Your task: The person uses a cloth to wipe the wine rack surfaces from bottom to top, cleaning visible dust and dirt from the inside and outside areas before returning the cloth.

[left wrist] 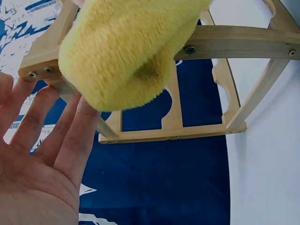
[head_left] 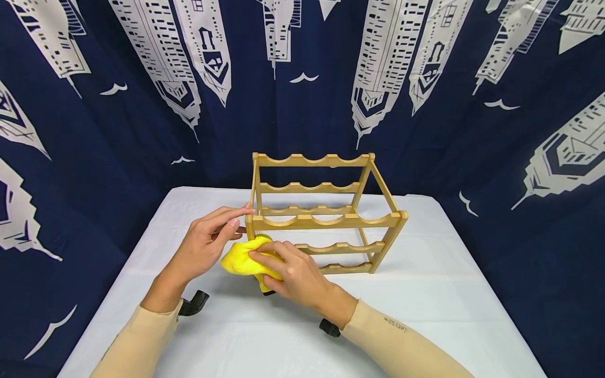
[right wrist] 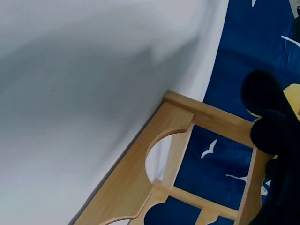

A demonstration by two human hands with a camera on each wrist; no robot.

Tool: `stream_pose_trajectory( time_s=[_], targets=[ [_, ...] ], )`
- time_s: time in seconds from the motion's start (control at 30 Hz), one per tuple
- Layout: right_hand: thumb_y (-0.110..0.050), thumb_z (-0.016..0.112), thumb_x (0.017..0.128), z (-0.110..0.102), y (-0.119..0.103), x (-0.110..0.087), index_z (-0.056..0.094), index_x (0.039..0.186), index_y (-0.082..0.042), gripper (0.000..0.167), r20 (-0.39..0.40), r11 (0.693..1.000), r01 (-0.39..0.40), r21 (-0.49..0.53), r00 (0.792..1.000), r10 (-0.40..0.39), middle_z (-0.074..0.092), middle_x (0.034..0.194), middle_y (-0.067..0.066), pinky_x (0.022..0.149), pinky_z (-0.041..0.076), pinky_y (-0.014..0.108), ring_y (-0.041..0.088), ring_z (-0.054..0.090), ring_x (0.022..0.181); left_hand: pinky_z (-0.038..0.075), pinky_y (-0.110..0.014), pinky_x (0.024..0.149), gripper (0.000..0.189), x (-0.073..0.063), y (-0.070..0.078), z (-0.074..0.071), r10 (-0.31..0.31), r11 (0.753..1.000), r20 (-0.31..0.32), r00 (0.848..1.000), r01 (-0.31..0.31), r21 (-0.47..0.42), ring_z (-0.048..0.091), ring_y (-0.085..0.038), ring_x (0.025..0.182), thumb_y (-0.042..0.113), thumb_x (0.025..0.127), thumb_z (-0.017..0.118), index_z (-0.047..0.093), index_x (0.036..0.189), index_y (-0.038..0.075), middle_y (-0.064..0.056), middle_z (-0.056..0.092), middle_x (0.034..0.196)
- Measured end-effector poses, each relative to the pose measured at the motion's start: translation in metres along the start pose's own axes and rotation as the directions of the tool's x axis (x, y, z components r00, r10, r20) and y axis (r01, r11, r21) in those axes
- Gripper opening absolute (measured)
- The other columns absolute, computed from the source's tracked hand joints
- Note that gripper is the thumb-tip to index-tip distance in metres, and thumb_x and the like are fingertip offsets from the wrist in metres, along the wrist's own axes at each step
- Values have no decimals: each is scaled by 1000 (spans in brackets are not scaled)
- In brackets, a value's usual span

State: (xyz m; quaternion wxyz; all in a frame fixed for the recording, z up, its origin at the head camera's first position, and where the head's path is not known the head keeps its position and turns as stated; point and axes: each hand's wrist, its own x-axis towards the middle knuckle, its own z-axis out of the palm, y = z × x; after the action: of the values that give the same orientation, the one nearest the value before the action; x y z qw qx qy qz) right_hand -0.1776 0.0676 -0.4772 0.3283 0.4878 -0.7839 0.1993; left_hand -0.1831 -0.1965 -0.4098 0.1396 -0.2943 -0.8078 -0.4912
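A wooden rack [head_left: 326, 222] with scalloped rails stands on the table. My right hand [head_left: 300, 273] grips a yellow fluffy cloth [head_left: 242, 258] at the rack's front left post. In the left wrist view the cloth [left wrist: 126, 56] covers part of the wooden frame, hiding the wood behind it. My left hand [head_left: 200, 244] is at the upper front left corner, its fairly straight fingers [left wrist: 77, 136] touching the wood and the palm facing the camera. The right hand [right wrist: 274, 122] shows only as a dark shape in the right wrist view, beside the rack [right wrist: 136, 164].
A white cloth covers the table [head_left: 439, 294] under the rack. Behind and around it hangs a navy curtain [head_left: 293, 115] printed with white buildings and birds. Black wrist mounts [head_left: 194, 303] sit below both wrists, close over the tabletop.
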Motion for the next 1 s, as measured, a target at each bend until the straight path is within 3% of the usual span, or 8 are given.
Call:
stream_pose_trajectory(
  time_s=[0.1, 0.3, 0.53, 0.73, 0.9, 1.0],
  targets=[
    [-19, 102, 91, 1, -2, 3, 83, 142, -14, 55, 11, 1000, -20, 0, 1000, 20, 77, 134, 5, 100, 70, 26, 21, 80, 114, 73, -29, 98, 39, 0, 0, 0, -7, 1000, -3, 1000, 7, 0, 84, -15, 118, 4, 121, 60, 77, 154, 16, -9, 76, 156],
    [-24, 104, 88, 5, -14, 5, 86, 137, -16, 53, 41, 987, -4, -162, 999, 11, 78, 129, 0, 83, 70, 21, 16, 76, 95, 74, -37, 99, 38, 0, -4, 0, -23, 1000, -2, 1000, 23, 8, 84, -17, 114, 9, 122, 59, 76, 155, 18, -8, 76, 157],
    [-25, 103, 87, 10, -26, 5, 85, 137, -18, 54, 92, 955, 27, -294, 996, 1, 77, 130, -3, 77, 70, 22, 16, 72, 98, 71, -24, 97, 38, -1, -4, 0, -38, 999, -8, 999, 38, 11, 85, -20, 110, 9, 122, 60, 76, 155, 18, -6, 75, 158],
    [-28, 103, 88, 19, -31, -8, 85, 135, -15, 52, 179, 970, 49, -237, 984, -6, 77, 126, -1, 69, 65, 19, 15, 70, 94, 71, -24, 97, 37, -2, -3, 0, -41, 999, -13, 999, 41, 7, 84, -16, 110, 11, 122, 60, 76, 155, 20, -5, 75, 159],
    [-26, 101, 93, 30, -26, -26, 86, 132, -16, 43, 308, 988, -62, -144, 946, 104, 75, 122, -1, 66, 61, 16, 13, 70, 90, 71, -24, 98, 37, -2, -1, 1, -34, 999, -12, 999, 34, 1, 85, -16, 110, 10, 123, 59, 75, 155, 17, -7, 74, 160],
    [-26, 99, 96, 31, -22, -28, 87, 133, -16, 40, 319, 986, -106, -126, 937, 141, 74, 122, -1, 68, 62, 17, 13, 72, 93, 71, -24, 98, 37, -2, -1, 1, -19, 1000, -15, 1000, 19, 9, 85, -20, 109, 9, 123, 58, 76, 155, 15, -10, 74, 160]
  ],
)
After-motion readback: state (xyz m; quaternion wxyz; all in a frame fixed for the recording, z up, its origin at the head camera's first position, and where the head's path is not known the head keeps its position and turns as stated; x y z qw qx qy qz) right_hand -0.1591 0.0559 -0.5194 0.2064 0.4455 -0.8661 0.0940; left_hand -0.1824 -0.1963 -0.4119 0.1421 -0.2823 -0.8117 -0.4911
